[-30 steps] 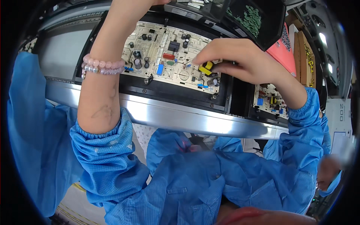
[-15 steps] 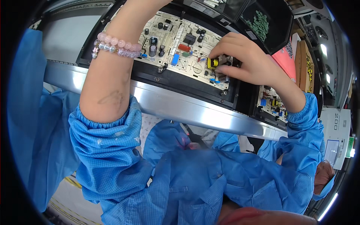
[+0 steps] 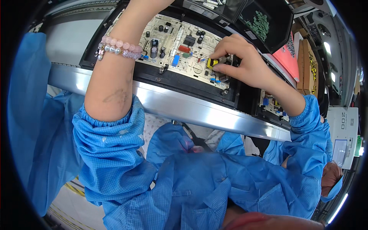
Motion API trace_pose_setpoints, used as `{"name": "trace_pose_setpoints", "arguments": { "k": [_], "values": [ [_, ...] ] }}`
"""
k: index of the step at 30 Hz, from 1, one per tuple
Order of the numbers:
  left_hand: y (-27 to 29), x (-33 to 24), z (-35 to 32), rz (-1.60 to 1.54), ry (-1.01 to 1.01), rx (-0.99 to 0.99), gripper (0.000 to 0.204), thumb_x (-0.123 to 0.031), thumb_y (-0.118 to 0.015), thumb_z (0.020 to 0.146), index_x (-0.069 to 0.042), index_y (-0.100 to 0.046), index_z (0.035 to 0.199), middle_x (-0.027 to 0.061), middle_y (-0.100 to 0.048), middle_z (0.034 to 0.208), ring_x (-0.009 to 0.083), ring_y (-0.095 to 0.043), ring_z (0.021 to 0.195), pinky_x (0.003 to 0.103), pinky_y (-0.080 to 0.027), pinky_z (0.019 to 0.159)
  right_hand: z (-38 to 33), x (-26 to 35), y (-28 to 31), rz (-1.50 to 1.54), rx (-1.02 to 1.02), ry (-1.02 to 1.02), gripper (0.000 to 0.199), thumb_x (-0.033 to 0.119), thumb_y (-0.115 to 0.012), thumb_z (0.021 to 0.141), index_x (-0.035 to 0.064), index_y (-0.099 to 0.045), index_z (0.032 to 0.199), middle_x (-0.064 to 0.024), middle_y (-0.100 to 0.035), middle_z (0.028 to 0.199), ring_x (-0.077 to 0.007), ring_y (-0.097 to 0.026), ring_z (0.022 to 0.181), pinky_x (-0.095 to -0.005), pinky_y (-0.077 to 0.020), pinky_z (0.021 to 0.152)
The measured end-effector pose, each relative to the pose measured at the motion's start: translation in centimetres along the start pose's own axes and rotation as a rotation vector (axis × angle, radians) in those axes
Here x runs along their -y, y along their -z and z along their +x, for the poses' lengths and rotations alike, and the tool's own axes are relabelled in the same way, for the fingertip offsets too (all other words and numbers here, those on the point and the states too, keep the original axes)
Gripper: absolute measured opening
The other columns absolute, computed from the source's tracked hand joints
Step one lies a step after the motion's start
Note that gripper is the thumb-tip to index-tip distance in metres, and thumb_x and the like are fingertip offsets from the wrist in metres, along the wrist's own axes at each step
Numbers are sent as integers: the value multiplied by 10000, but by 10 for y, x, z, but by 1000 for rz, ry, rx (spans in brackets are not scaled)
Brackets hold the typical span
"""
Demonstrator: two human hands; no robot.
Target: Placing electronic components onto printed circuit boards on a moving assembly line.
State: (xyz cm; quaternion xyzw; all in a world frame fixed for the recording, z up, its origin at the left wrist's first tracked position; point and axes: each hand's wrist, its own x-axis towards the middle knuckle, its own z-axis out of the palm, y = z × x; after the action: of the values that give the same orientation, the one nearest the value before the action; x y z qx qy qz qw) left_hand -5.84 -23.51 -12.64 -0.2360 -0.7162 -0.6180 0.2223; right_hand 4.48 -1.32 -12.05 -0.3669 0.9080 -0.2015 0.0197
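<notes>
A cream circuit board lies in a black frame, crowded with small parts. On it stand a red block-shaped component, a blue one and several black capacitors. At the board's right end my right hand is closed, thumb and fingers around a yellow-and-black transformer. The transformer is low at the board; whether it is seated there cannot be made out. My left forearm, with beaded bracelets at the wrist, reaches over the board's left part. The left hand itself lies beyond the upper edge.
A black bin of small green parts stands behind the board. A metal rail runs along the near side. Another populated board sits to the right, below my right forearm. Farther right are a red-pink sheet and a cardboard box.
The whole view has shifted slightly. My right hand stays at the transformer, its fingers drawn a little closer around it. The left forearm keeps nearly the same place.
</notes>
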Motion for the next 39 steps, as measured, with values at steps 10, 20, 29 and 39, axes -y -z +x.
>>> {"name": "trace_pose_setpoints", "arguments": {
  "k": [10,20,29,39],
  "values": [
    [4,5,-2,-36,71,55,124,-91,-721,777,10,-650,778,35,-641,706,87,-580,648,229,-469,605,-6,3,-5,-49,-21,-33,250,137,-754,717,67,-686,948,-34,-634,908,-210,-527,917,-325,-402,835],
    [7,36,3,127,30,87,265,-190,-678,816,53,-681,922,84,-695,796,111,-632,735,239,-476,677,-39,-17,50,-219,-456,-122,296,143,-663,818,87,-646,1108,-39,-614,978,-141,-523,909,-278,-417,808],
    [23,21,-2,290,47,26,231,-205,-765,715,10,-722,786,177,-660,1043,254,-606,1015,328,-434,870,-182,-231,72,-453,-540,-455,355,297,-628,830,19,-645,1051,-196,-640,922,-366,-609,905,-425,-482,796],
    [101,8,-13,754,377,195,281,-212,-767,679,27,-716,818,150,-690,880,240,-655,809,311,-476,738,-146,-182,81,-399,-797,-624,177,93,-679,754,25,-680,918,-131,-668,835,-245,-649,772,-336,-511,695]
  ]
}}
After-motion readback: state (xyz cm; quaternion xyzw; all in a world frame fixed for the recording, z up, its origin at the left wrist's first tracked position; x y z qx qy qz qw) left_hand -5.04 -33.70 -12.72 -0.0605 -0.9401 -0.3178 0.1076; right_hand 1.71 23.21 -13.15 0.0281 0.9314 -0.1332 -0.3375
